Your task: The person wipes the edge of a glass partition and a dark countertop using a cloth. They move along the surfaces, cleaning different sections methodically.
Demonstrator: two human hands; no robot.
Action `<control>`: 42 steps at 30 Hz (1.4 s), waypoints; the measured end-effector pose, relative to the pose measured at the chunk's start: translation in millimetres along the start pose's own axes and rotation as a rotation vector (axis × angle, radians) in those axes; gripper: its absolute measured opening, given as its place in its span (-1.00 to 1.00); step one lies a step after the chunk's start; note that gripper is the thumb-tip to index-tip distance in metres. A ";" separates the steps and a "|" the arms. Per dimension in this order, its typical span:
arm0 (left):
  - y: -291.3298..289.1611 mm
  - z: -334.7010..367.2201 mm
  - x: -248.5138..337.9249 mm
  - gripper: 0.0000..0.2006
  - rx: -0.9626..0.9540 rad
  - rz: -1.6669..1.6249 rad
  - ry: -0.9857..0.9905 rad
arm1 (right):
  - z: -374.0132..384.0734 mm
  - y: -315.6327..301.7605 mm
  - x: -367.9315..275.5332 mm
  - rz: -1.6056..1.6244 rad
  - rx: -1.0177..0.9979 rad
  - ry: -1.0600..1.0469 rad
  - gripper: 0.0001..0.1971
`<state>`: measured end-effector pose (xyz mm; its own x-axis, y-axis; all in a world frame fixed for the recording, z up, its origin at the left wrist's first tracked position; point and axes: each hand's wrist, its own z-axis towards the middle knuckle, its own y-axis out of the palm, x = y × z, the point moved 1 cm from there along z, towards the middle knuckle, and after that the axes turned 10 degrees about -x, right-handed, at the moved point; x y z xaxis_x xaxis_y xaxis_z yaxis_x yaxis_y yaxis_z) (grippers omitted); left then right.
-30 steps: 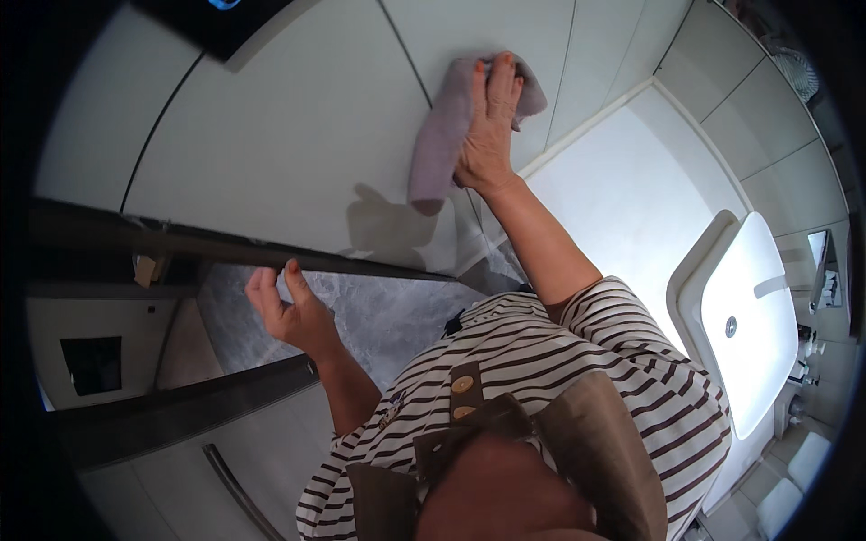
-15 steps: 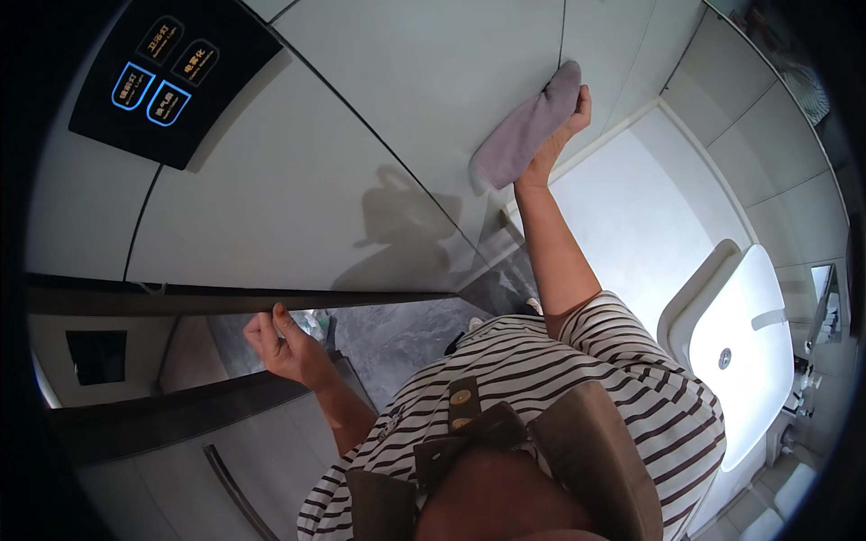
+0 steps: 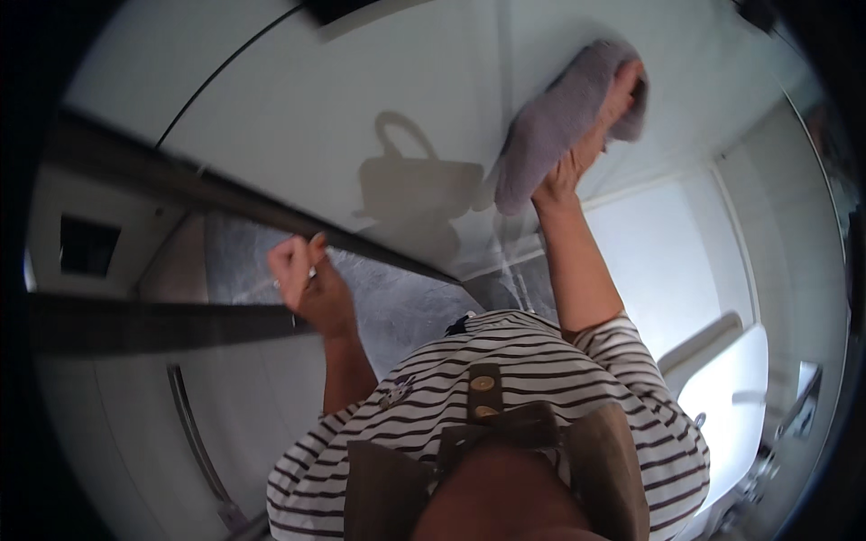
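Note:
Against the pale wall panel (image 3: 442,72) at the upper right, my right hand (image 3: 577,162) presses a mauve-grey cloth (image 3: 559,117). The fingers are wrapped by the cloth's far edge, and its folds hide part of them. My left hand (image 3: 314,284) is held up at left with its fingers curled in, near the dark door frame edge (image 3: 262,203). Nothing shows in its grip, though a small light spot sits by the fingers. Whether it touches the frame I cannot tell. Both hands are a little blurred.
A white washbasin (image 3: 731,397) stands at the right, near a bright white tray-like floor area (image 3: 667,243). Grey marbled floor (image 3: 397,302) shows between my arms. At the lower left is a pale door with a long dark handle (image 3: 194,437). A dark wall panel (image 3: 338,9) edges in at the top.
My right hand and the cloth have moved up and to the right along the wall. My left hand has risen slightly. The view has shifted, leaving the lit control panel mostly out of sight.

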<state>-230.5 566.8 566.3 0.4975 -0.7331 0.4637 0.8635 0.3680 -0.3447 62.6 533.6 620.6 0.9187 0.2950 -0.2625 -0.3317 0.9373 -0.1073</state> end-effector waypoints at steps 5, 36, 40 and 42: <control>5.7 4.8 4.1 -0.92 -0.027 -0.098 0.042 | -27.1 26.7 -38.1 -0.063 -0.213 -0.139 -0.18; 66.6 19.3 44.5 -0.85 -0.237 -0.288 0.156 | -67.6 33.3 -40.6 -0.140 -0.313 -0.270 -0.60; 69.6 23.1 65.9 -0.87 -0.279 -0.289 0.166 | -96.6 14.6 -24.2 -0.143 -0.315 -0.172 -0.58; 72.3 22.6 67.7 -0.88 -0.257 -0.281 0.194 | -115.3 10.7 -15.7 -0.155 -0.297 -0.100 -0.56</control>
<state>-132.5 556.6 591.3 0.1998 -0.8876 0.4151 0.9027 0.0021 -0.4302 19.9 517.6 513.0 0.9747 0.1838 -0.1275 -0.2208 0.8818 -0.4168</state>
